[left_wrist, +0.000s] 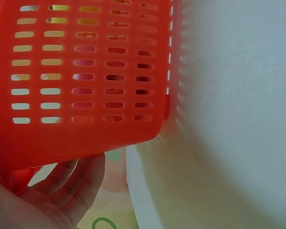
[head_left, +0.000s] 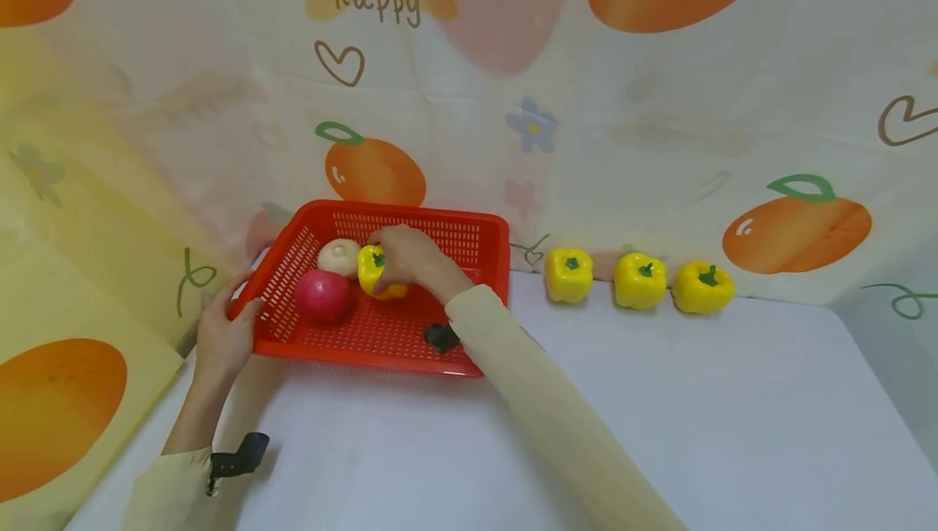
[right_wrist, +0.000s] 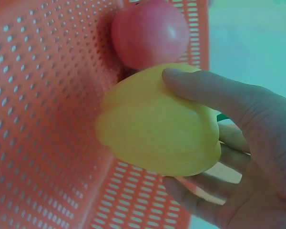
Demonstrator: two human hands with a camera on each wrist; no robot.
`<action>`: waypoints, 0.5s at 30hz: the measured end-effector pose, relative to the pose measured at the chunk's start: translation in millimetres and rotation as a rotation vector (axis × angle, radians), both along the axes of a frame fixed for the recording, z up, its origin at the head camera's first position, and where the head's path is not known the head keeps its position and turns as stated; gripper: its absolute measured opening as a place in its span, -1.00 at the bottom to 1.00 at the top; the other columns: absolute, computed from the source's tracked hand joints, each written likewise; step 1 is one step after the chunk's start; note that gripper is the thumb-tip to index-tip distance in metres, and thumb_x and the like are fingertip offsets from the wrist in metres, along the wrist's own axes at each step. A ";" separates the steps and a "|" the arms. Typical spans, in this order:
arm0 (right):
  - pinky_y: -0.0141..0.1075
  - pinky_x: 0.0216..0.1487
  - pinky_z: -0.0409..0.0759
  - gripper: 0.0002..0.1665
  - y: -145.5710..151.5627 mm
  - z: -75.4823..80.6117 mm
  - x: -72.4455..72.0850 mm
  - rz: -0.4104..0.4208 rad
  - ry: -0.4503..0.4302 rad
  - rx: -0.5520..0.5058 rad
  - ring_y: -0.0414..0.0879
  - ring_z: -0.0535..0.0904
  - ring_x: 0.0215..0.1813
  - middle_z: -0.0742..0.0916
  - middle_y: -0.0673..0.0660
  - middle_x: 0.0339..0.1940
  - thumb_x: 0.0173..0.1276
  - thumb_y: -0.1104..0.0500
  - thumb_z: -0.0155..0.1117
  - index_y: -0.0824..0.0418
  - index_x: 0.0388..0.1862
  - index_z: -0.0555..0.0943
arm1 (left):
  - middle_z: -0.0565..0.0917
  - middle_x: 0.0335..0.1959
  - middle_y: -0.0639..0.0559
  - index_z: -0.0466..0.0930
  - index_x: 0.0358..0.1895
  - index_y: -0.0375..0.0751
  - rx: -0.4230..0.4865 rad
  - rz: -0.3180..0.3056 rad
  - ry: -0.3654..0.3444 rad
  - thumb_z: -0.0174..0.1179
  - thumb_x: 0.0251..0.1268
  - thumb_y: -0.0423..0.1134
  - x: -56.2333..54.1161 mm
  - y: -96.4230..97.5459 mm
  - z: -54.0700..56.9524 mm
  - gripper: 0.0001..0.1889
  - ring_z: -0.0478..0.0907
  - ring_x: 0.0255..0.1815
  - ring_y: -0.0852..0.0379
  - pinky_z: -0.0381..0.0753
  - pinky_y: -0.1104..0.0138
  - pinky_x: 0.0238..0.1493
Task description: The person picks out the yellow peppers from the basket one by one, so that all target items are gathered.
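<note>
A red plastic basket (head_left: 381, 358) with slotted walls stands on the table. My left hand (head_left: 225, 334) grips its rim at the left end, fingers curled under the edge in the left wrist view. Inside the basket my right hand (head_left: 414, 256) holds a yellow bell pepper (right_wrist: 155, 124), thumb on one side and fingers on the other. Left of that pepper lie a round pink-red fruit (head_left: 322, 296) and a pale round vegetable (head_left: 339, 257) with a nub on top. The right wrist view shows the pink-red fruit close beside the held pepper.
Three more yellow bell peppers, a left one (head_left: 568, 275), a middle one (head_left: 640, 281) and a right one (head_left: 703, 287), stand in a row right of the basket. Behind them hangs a fruit-printed cloth (head_left: 623, 132). The white table (head_left: 703, 409) extends in front and to the right.
</note>
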State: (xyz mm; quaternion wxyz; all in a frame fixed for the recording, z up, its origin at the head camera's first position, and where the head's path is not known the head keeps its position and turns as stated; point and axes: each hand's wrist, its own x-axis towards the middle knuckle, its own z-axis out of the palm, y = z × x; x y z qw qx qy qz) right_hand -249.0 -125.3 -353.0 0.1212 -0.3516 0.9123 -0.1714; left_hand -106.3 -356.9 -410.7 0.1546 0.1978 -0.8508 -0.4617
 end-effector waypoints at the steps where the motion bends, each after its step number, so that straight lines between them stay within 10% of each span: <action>1: -0.36 0.00 0.48 -0.16 2.2 1.7 0.4 0.003 0.016 0.004 -0.16 0.47 -0.04 0.63 -0.05 0.00 0.04 -0.03 0.57 0.11 0.31 0.49 | 0.54 0.04 -0.37 0.26 0.48 -0.07 -0.002 0.002 0.002 -0.06 0.49 -0.19 -0.3 0.0 0.1 -0.48 0.48 -0.44 0.38 0.51 0.52 -0.45; 15: -0.34 -0.11 0.51 -0.16 40.5 13.4 19.1 -0.001 0.147 -0.088 -0.14 0.42 -0.01 0.49 0.01 0.06 -0.01 -0.15 0.57 -0.04 0.26 0.47 | 0.53 0.06 -0.34 0.25 0.50 0.00 0.016 0.015 -0.015 -0.07 0.50 -0.16 1.4 1.1 0.0 -0.47 0.47 -0.43 0.40 0.50 0.53 -0.44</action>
